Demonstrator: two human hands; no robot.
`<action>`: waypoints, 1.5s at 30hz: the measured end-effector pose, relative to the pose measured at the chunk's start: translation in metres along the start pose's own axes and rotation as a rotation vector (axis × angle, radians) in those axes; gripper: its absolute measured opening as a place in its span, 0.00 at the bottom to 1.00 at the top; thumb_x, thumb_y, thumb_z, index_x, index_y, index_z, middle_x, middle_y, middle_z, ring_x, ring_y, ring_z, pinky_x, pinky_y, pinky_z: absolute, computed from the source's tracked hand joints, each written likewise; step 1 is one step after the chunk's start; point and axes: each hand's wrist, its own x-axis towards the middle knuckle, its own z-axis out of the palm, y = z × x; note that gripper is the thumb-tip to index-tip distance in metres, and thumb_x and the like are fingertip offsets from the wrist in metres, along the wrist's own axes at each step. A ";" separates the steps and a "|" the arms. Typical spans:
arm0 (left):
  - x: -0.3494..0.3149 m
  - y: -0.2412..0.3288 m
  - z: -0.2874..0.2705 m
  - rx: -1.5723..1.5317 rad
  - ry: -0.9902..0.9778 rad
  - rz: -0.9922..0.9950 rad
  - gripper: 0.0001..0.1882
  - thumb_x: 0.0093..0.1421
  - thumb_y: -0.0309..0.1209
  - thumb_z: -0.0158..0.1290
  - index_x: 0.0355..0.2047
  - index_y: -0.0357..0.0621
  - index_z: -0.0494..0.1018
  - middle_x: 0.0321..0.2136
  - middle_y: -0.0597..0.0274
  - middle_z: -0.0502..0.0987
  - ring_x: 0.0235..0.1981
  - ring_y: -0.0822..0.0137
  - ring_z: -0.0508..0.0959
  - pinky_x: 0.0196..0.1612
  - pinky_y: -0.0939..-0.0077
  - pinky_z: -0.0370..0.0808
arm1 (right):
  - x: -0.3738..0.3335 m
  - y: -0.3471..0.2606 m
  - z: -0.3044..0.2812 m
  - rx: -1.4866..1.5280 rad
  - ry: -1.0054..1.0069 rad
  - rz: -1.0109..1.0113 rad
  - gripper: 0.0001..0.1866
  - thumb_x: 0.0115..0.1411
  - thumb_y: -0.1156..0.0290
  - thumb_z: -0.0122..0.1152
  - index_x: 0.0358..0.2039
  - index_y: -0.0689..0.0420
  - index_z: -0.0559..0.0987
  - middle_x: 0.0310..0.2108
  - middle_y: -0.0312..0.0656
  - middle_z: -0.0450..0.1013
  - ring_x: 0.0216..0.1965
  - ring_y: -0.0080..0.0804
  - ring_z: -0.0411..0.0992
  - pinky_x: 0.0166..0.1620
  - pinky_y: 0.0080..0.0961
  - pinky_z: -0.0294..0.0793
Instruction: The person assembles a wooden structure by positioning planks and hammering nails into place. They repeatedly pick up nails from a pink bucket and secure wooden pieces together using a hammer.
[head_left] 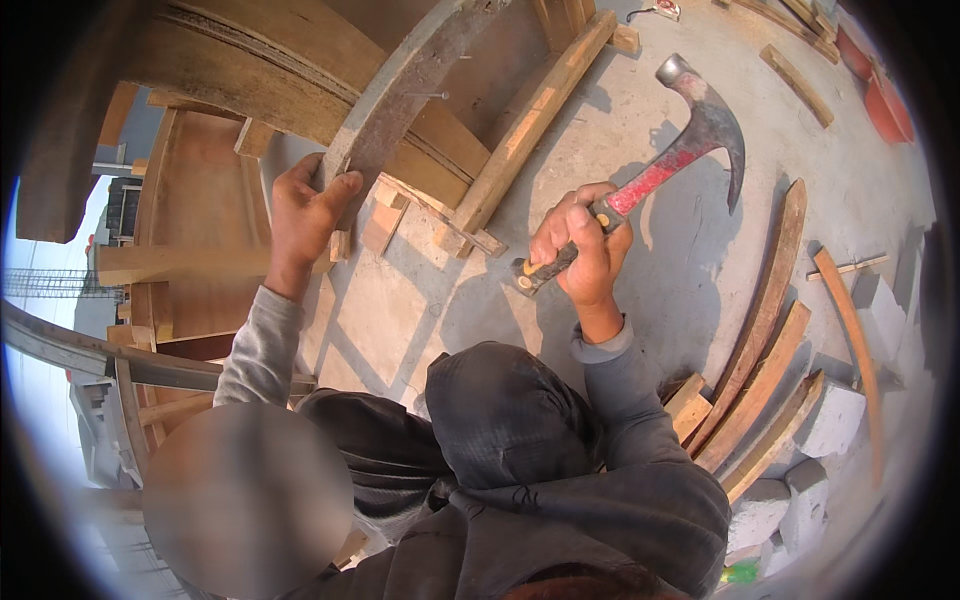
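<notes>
My left hand grips the near end of a worn grey plank, thumb on one side and fingers on the other. Partway along the plank a nail sticks out of its face. To the right, my right hand is wrapped round the dark handle of a claw hammer with a red neck. The hammer is raised, apart from the plank and the nail, its striking face toward the far side and its claw pointing right.
Wooden panel framing stands on the left, and a long timber beam lies beyond the plank. Several loose boards and pale blocks lie on the concrete floor at right. Red containers stand far right.
</notes>
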 end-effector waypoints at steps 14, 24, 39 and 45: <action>0.003 0.017 0.010 0.060 0.014 0.058 0.17 0.54 0.32 0.62 0.37 0.28 0.78 0.26 0.59 0.80 0.25 0.74 0.77 0.30 0.78 0.73 | 0.012 -0.012 0.018 0.243 0.027 -0.496 0.04 0.64 0.75 0.53 0.32 0.55 0.70 0.21 0.35 0.70 0.23 0.18 0.69 0.30 0.28 0.73; -0.004 0.031 0.015 0.079 0.055 0.088 0.18 0.53 0.33 0.63 0.37 0.27 0.78 0.26 0.59 0.81 0.26 0.74 0.77 0.31 0.78 0.74 | 0.008 -0.046 0.013 0.156 -0.081 -0.569 0.06 0.63 0.76 0.54 0.35 0.53 0.66 0.22 0.34 0.66 0.20 0.23 0.65 0.28 0.31 0.73; 0.006 -0.012 0.003 0.084 0.065 0.077 0.18 0.53 0.33 0.62 0.37 0.28 0.78 0.26 0.59 0.81 0.27 0.73 0.78 0.32 0.77 0.75 | 0.009 0.068 -0.002 -0.575 -0.248 0.311 0.12 0.67 0.69 0.52 0.25 0.55 0.68 0.18 0.32 0.68 0.21 0.17 0.66 0.26 0.28 0.70; 0.000 0.015 0.007 0.091 0.060 0.040 0.18 0.52 0.32 0.63 0.37 0.28 0.78 0.26 0.57 0.81 0.27 0.73 0.78 0.33 0.77 0.75 | 0.028 -0.059 0.017 0.021 -0.009 -0.620 0.06 0.69 0.68 0.48 0.33 0.52 0.67 0.19 0.32 0.64 0.16 0.22 0.62 0.23 0.30 0.71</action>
